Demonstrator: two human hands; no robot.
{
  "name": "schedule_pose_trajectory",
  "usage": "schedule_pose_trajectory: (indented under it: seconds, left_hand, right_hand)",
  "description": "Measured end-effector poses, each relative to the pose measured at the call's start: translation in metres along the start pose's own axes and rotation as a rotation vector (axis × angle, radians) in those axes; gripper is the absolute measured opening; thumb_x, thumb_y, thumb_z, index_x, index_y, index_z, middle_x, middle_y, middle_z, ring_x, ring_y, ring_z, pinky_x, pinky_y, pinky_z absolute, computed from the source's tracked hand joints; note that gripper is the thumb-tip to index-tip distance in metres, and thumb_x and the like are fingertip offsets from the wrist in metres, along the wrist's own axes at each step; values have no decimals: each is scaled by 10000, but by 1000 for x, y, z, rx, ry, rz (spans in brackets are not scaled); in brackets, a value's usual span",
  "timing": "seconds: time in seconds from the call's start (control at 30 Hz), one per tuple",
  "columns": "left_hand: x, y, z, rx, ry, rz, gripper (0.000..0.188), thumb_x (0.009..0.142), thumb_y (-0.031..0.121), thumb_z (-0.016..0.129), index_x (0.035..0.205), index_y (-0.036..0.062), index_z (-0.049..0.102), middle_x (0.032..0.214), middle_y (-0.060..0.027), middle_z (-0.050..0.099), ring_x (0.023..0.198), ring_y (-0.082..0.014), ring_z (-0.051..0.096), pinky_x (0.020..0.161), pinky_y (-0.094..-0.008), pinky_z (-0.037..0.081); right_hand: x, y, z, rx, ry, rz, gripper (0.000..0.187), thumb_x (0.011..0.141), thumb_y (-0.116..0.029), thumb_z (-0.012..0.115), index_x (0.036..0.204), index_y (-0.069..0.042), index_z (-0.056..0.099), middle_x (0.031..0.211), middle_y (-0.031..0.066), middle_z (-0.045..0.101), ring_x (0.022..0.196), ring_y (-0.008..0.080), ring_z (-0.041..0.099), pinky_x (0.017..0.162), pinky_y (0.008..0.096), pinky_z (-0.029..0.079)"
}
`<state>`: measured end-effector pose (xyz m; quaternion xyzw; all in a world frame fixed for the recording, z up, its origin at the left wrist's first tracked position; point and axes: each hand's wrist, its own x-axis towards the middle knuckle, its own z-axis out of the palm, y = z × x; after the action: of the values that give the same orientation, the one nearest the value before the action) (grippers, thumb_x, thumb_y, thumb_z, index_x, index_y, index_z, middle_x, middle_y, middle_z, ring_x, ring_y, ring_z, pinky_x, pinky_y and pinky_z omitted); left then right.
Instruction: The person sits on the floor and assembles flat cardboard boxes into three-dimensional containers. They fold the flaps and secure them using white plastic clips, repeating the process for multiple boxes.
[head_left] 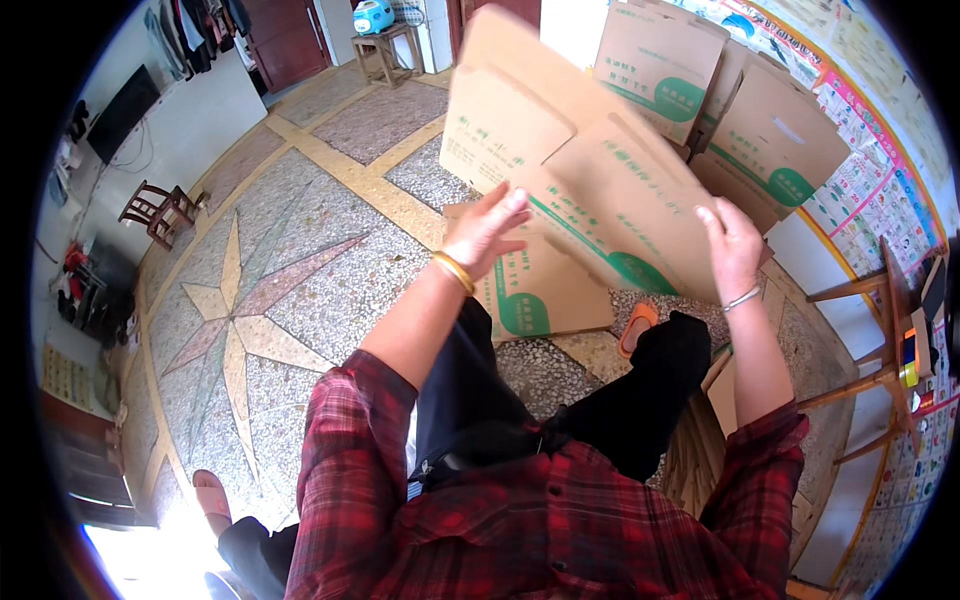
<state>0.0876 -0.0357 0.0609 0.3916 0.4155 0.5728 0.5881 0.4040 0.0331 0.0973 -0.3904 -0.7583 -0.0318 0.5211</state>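
The fingertips of the right hand are out of sight behind the edge of the raised cardboard, whose far corner, up and left of that grip, is blurred. Whether the left hand touches the sheet cannot be told. Below the left hand, a second cardboard piece is partly covered by the raised one, which also hides the lower parts of the boxes beyond the grip. Nearer the body, the right forearm and shirt cover some of the cardboard stack. Right of the grip, the dark rim cuts off the wooden table.
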Motion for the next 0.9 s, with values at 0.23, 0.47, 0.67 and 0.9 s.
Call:
schedule_pose_trajectory:
  seconds: [0.23, 0.47, 0.67, 0.9]
  left_hand:
    - [10, -13, 38, -416, 192, -97, 858, 754, 461, 612, 1337, 25, 159, 1316, -307, 256, 1227, -403, 298, 982, -590, 254]
    - [13, -45, -3, -373, 250, -43, 291, 825, 169, 415, 1029, -24, 489, 1054, -213, 512, 1025, -330, 510, 850, -451, 460]
    - [10, -28, -31, -306, 274, 148, 284, 832, 163, 399, 1052, 17, 505, 1015, -114, 577, 944, -252, 565, 807, -399, 476]
    - [-4, 25, -76, -338, 248, 395, 292, 873, 187, 433, 1118, 35, 484, 1076, -86, 564, 976, -225, 561, 792, -376, 479]
  right_hand:
    - [-35, -54, 44, -110, -165, -382, 127, 709, -139, 659, 781, -72, 579, 675, 58, 572, 635, 222, 571, 548, 333, 468]
    - [-88, -60, 69, 31, -320, -309, 266, 741, -75, 597, 1001, -20, 591, 943, 95, 604, 854, 254, 582, 725, 342, 484]
    - [-97, -67, 54, 176, -435, -219, 298, 736, -97, 621, 1020, -15, 581, 1083, 127, 552, 989, 286, 535, 851, 373, 430]
    - [-116, -26, 44, 140, -501, -60, 309, 759, -116, 616, 1046, -13, 567, 1134, 153, 525, 1016, 321, 522, 875, 388, 423]
